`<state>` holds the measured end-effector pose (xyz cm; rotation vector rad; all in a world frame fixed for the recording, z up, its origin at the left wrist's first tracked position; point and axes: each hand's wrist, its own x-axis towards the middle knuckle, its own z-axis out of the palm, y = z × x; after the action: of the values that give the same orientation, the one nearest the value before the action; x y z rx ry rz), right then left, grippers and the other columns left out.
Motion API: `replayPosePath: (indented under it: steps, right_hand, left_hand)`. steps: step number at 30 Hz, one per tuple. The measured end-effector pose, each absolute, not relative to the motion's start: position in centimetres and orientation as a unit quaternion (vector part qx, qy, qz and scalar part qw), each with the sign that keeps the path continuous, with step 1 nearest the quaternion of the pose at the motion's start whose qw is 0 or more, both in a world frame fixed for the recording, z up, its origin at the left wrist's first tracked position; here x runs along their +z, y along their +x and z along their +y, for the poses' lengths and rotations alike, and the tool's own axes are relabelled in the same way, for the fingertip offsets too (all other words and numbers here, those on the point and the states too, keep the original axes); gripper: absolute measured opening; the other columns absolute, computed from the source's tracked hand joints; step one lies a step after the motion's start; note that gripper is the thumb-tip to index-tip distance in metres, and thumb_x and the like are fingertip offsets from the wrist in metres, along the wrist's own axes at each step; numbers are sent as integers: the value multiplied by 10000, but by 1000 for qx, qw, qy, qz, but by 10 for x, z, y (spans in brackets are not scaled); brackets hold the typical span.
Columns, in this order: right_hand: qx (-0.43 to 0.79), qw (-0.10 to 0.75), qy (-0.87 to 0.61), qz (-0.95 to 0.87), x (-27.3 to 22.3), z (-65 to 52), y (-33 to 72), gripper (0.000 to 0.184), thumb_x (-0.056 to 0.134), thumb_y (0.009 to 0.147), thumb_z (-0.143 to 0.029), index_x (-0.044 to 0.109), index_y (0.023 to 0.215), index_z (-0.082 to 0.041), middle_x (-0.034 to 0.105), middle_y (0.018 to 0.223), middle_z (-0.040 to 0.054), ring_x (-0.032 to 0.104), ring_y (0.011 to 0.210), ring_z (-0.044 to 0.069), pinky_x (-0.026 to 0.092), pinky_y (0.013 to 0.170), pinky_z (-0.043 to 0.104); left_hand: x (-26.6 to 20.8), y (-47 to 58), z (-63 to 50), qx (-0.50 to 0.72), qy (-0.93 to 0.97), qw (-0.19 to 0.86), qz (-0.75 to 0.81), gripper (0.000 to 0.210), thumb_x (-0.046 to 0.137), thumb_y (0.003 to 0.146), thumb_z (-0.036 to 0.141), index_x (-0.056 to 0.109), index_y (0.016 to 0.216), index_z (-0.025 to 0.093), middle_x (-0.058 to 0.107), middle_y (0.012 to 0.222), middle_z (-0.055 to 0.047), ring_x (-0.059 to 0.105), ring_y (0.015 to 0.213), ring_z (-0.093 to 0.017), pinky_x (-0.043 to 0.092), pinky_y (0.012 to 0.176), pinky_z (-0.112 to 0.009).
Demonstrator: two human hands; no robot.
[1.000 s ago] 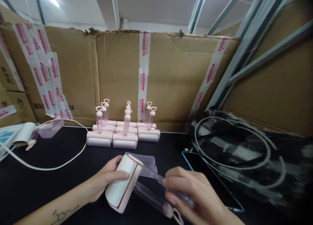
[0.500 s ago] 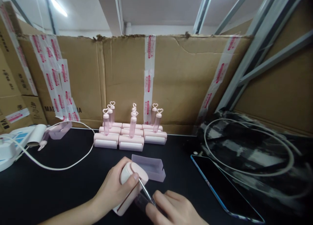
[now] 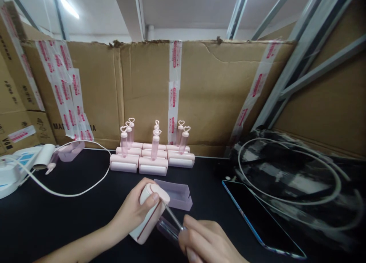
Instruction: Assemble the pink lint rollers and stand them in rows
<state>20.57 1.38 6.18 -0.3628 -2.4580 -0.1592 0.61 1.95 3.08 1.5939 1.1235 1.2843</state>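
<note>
My left hand is closed around a pink and white lint roller, tilted with its rounded end up and its thumb across that end. My right hand grips a screwdriver, whose thin metal shaft reaches the edge of the roller's end. The screwdriver's handle is hidden inside the fingers. Below the shaft, a clear handle tube extends from the roller toward my right hand. Behind the roller lies a translucent purple cover, open side up.
Several finished-looking lint rollers with heart-topped handles stand in rows at the back. A phone and coiled cable lie at right. On the left are a power strip, a white cord, a paper roll and another purple cover.
The lint roller has shifted slightly left and turned, showing more of its side. My right hand has moved a little right, and more of the screwdriver shaft and clear tube shows.
</note>
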Motion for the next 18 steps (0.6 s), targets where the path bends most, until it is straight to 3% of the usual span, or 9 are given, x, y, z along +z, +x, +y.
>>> replayPosePath:
  steps: [3,6,11,14,18]
  right_hand:
    - [-105,301,-136,-938,56,17,205,185,353,787,-83,460,712,-214,490,578,6,441,433,129,341,399,238]
    - [-184,272,-123,-936,42,20,201,173,364,774,-98,487,715,-206,498,562,10,391,382,131,303,367,241]
    - [-264,276,-129,-915,24,19,193,175,383,768,-96,532,751,-186,537,567,24,454,411,139,353,417,243]
    - [-255,291,-143,-911,22,20,191,168,387,761,-110,531,728,-190,529,562,17,475,443,146,367,445,254]
    - [-193,361,-133,-903,35,23,199,169,394,785,-101,528,739,-193,508,567,-13,473,473,113,408,538,252]
  left_hand:
    - [31,6,18,500,630,404,435,296,485,841,415,528,994,166,567,812,-16,517,737,-162,395,696,-238]
    - [31,8,15,507,615,382,467,269,487,837,429,539,874,167,550,744,1,500,693,-151,386,667,-229]
    - [31,17,9,548,540,414,487,284,521,810,470,492,792,187,476,662,41,452,615,-119,374,594,-207]
    - [33,21,7,570,474,483,466,319,489,821,510,440,778,198,399,603,68,388,538,-90,341,507,-180]
    - [38,14,11,570,470,522,427,311,495,825,493,487,813,183,480,639,46,448,573,-96,380,541,-186]
